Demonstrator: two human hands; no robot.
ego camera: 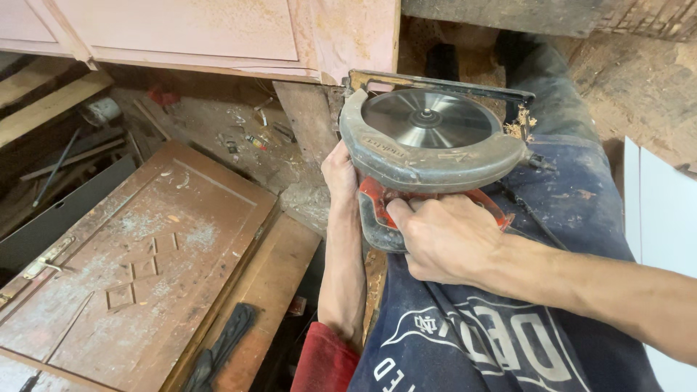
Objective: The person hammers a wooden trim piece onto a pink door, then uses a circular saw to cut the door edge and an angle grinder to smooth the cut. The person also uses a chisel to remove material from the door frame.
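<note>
Right hand (443,243) grip closed on circular saw (428,156) red handle; left hand (340,174) steadies guard side, fingers hidden. Saw rests blade-up on person's lap, beside brown door panel (138,268). Step: positioning saw; next needs firm two-hand control.

I see a worn grey-and-red circular saw (428,156) tipped on its side, its silver blade (426,120) facing up, resting on the lap.
</note>
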